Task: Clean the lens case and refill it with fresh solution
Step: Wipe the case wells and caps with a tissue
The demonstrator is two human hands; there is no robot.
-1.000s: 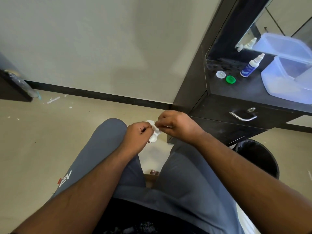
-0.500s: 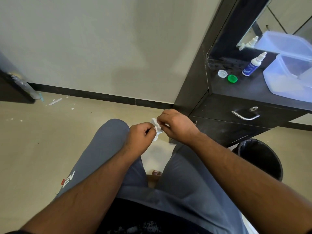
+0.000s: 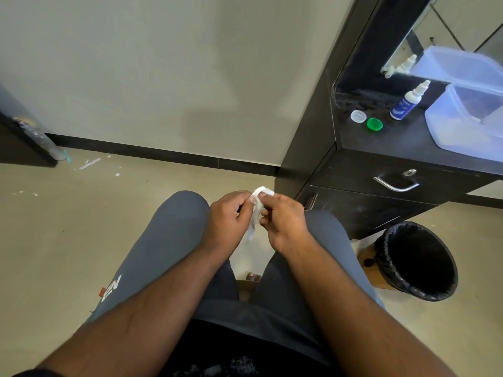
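- Up and to the right of my hands, on the dark cabinet (image 3: 381, 148), a clear tub (image 3: 468, 123) sits with its rim open. What it holds is too hazy for me to tell.
- Just left of the tub the solution bottle (image 3: 406, 103) stands tilted, nozzle up, white and blue.
- Left of the bottle lie two loose caps, a clear cap (image 3: 358, 116) and a green cap (image 3: 374, 124), just beside each other, hollow sides up.
- Low to the right of my hands a black bin (image 3: 416, 261) stands on the floor with a liner in it. I see nothing in its dark inside.
- My left hand (image 3: 230, 219) is curled, its fingertips pressed onto a white piece between the two hands.
- My right hand (image 3: 283, 220) is curled too, thumb and fingers pinched on that same white piece from the other side.
- The white piece (image 3: 257, 206) shows a rounded top edge above the knuckles and a thin strip running down between the hands. I take it for the lens case with a tissue, though I cannot tell which part is which.
- Its long axis runs roughly up and down, upper end away from me, lower end toward my lap.
- The hands hold it over the gap between my knees, well apart from the cabinet top.
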